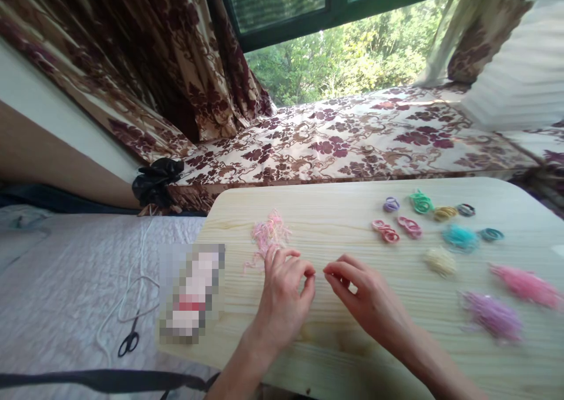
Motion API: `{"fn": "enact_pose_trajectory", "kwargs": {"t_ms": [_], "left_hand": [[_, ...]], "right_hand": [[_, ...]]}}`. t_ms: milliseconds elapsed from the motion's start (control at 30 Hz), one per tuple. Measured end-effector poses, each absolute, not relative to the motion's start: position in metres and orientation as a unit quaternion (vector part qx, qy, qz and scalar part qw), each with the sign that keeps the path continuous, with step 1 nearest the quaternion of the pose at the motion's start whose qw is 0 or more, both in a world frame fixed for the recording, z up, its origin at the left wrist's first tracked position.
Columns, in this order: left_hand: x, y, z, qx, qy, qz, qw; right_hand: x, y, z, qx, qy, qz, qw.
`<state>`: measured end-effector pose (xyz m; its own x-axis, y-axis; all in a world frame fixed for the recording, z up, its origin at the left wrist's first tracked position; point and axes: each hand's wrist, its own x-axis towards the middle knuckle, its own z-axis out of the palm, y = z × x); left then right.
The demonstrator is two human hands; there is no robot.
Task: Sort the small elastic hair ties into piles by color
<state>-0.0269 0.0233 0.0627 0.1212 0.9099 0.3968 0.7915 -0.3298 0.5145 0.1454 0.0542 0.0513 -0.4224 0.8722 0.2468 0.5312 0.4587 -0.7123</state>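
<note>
Above the middle of a pale wooden table (326, 341), my left hand (286, 285) pinches thumb and forefinger together. My right hand (363, 288) makes a similar pinch just to its right, with a small gap between the fingertips. Anything held in either pinch is too small to make out. Just beyond the left hand lies a loose tangle of pale pink elastic bands (269, 232). Far right of the hands are sorted groups: purple bands (390, 204), green bands (422, 201), pink bands (409, 227), a turquoise pile (459, 237) and a cream pile (440, 261).
A pink bundle (526, 285) and a lilac bundle (493, 316) lie at the table's right. A blurred-out object (194, 294) occupies its left edge. Scissors (128, 342) and a white cord (143, 276) rest on the bed. Behind the table runs a flower-patterned window ledge (291, 135).
</note>
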Motion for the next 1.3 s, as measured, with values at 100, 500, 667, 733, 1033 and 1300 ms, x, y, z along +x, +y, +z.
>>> {"fn": "enact_pose_trajectory", "kwargs": {"t_ms": [100,500,667,733,1033,1300], "left_hand": [[-0.029,0.023,0.062,0.741,0.58,0.33,0.078],[-0.028,0.021,0.048,0.769,0.55,0.326,0.025],[-0.025,0.021,0.046,0.779,0.541,0.316,0.025],[-0.024,0.02,0.045,0.782,0.538,0.314,0.028],[-0.016,0.02,0.041,0.79,0.532,0.304,0.031],[-0.018,0.02,0.036,0.784,0.539,0.304,0.046]], "right_hand": [[0.154,0.052,0.054,-0.451,-0.783,0.285,0.319],[0.221,0.037,0.061,-0.535,-0.734,0.235,0.347],[0.28,0.027,0.066,-0.619,-0.698,0.136,0.333],[0.303,0.022,0.067,-0.654,-0.676,0.099,0.323],[0.33,0.006,0.06,-0.724,-0.639,0.05,0.254],[0.331,0.002,0.069,-0.73,-0.646,0.033,0.221]]}}
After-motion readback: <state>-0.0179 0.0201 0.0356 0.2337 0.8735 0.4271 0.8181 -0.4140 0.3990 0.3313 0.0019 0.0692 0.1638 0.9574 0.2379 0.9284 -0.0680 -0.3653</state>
